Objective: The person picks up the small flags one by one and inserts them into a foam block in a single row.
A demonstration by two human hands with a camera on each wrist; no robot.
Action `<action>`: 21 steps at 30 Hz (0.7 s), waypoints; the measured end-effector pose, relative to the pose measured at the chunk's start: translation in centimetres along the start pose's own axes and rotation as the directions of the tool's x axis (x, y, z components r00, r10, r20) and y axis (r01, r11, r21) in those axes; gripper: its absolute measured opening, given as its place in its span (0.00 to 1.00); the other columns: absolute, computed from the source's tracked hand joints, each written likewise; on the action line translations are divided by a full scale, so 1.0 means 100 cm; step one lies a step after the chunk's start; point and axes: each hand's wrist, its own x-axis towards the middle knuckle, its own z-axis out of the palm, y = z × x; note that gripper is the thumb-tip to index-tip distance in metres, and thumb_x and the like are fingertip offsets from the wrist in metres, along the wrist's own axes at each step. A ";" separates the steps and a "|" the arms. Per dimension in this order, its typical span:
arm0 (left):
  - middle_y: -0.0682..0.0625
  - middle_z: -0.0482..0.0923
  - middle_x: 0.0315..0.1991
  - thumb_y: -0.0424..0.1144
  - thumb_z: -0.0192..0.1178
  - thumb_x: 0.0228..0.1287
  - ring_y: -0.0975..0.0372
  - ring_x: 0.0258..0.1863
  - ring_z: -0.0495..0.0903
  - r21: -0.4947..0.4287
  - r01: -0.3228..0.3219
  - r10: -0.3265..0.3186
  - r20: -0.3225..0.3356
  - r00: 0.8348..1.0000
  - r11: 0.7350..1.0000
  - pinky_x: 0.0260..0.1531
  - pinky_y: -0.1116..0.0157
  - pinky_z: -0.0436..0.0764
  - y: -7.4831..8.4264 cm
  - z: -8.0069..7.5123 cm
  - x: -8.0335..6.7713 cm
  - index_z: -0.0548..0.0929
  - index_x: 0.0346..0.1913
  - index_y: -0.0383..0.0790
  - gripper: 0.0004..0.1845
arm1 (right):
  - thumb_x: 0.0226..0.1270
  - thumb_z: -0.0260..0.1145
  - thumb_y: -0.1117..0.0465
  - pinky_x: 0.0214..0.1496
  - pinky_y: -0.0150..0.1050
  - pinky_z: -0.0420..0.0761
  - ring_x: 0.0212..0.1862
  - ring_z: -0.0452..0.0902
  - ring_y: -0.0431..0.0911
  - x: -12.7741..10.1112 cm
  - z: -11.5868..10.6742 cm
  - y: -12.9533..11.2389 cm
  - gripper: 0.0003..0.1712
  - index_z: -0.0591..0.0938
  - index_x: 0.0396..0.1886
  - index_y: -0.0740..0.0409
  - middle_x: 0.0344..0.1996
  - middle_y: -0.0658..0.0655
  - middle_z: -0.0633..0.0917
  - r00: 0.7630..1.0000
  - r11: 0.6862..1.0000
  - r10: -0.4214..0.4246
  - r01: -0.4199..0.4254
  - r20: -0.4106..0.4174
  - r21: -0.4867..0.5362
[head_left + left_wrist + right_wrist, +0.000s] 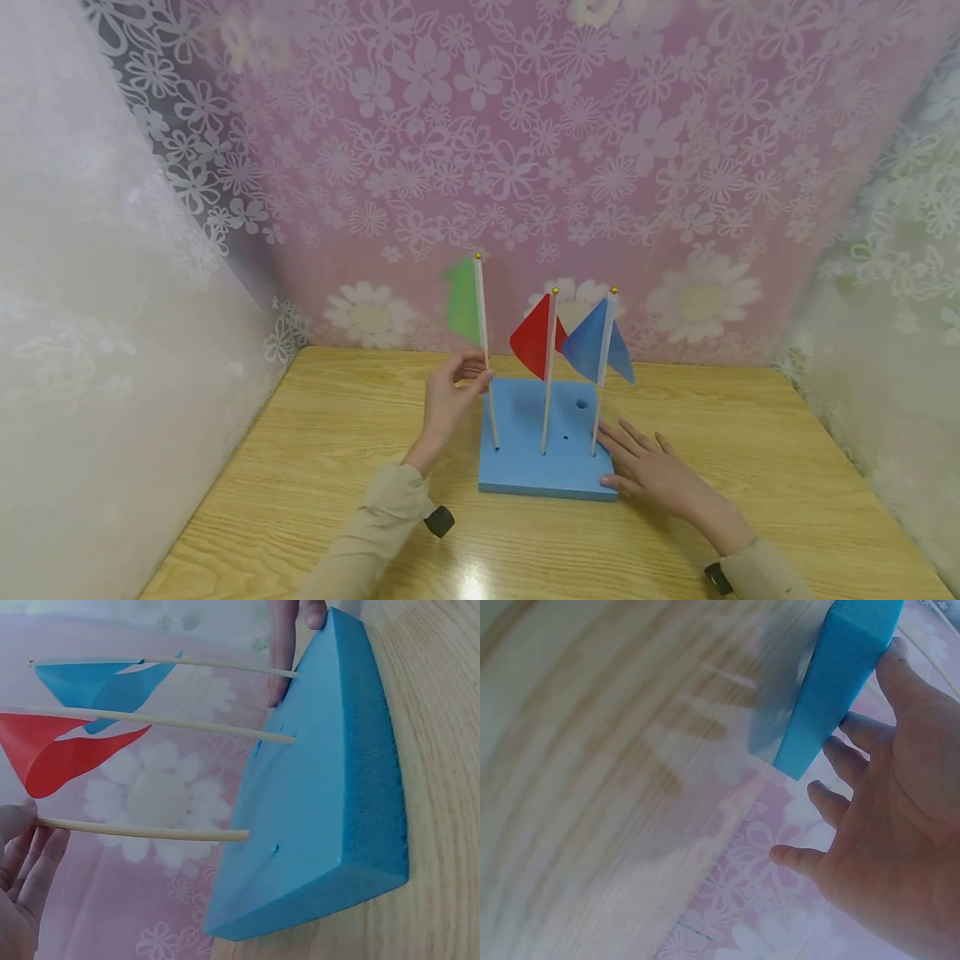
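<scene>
My left hand (448, 404) pinches the wooden stick of a green flag (467, 304) between thumb and fingers. In the left wrist view the stick's lower end (238, 835) is close over a blue foam board (300, 817), beside a small hole (275, 848). A red flag (532, 342) and a blue flag (588, 342) stand upright in the board, their sticks set along its near side. My right hand (660, 475) lies at the board's right edge with fingers spread, the thumb and fingertips touching its side.
The board has a larger hole (582, 404) near its far right corner and a small hole (566, 437) near the middle. It lies on a wood-grain table (337, 467). A pink flowered cloth (420, 192) hangs behind the table, with pale cloth at both sides.
</scene>
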 end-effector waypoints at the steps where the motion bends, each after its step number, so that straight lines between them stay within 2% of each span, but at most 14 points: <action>1: 0.28 0.83 0.41 0.22 0.66 0.64 0.34 0.40 0.84 -0.004 -0.001 0.001 0.010 1.000 1.000 0.38 0.47 0.87 0.004 0.001 -0.001 0.81 0.50 0.23 0.12 | 0.75 0.59 0.39 0.69 0.78 0.55 0.77 0.55 0.64 0.000 0.000 0.000 0.41 0.64 0.79 0.55 0.77 0.59 0.63 1.000 1.000 0.000 0.000 0.001 0.001; 5: 0.28 0.84 0.39 0.22 0.66 0.63 0.34 0.38 0.84 -0.013 -0.022 0.023 0.020 1.000 1.000 0.37 0.53 0.89 0.014 0.002 -0.007 0.82 0.48 0.24 0.11 | 0.74 0.59 0.39 0.68 0.78 0.56 0.77 0.55 0.64 0.001 0.000 0.000 0.41 0.65 0.78 0.55 0.77 0.59 0.64 1.000 1.000 -0.003 0.003 0.000 -0.002; 14: 0.32 0.85 0.38 0.23 0.67 0.63 0.36 0.37 0.85 -0.002 -0.063 0.063 0.014 0.998 0.998 0.35 0.56 0.89 0.005 0.005 -0.010 0.83 0.47 0.27 0.10 | 0.75 0.59 0.39 0.68 0.78 0.56 0.77 0.55 0.63 0.001 0.001 0.001 0.41 0.65 0.78 0.55 0.77 0.59 0.64 1.000 1.000 -0.005 0.005 -0.003 -0.002; 21: 0.42 0.87 0.38 0.30 0.69 0.64 0.49 0.36 0.88 0.050 -0.078 0.077 0.014 0.997 0.996 0.33 0.64 0.89 -0.027 0.006 -0.006 0.85 0.46 0.37 0.09 | 0.75 0.59 0.39 0.68 0.78 0.55 0.77 0.54 0.63 0.001 0.001 0.002 0.41 0.65 0.78 0.54 0.78 0.59 0.63 1.000 1.000 -0.004 0.004 -0.001 0.002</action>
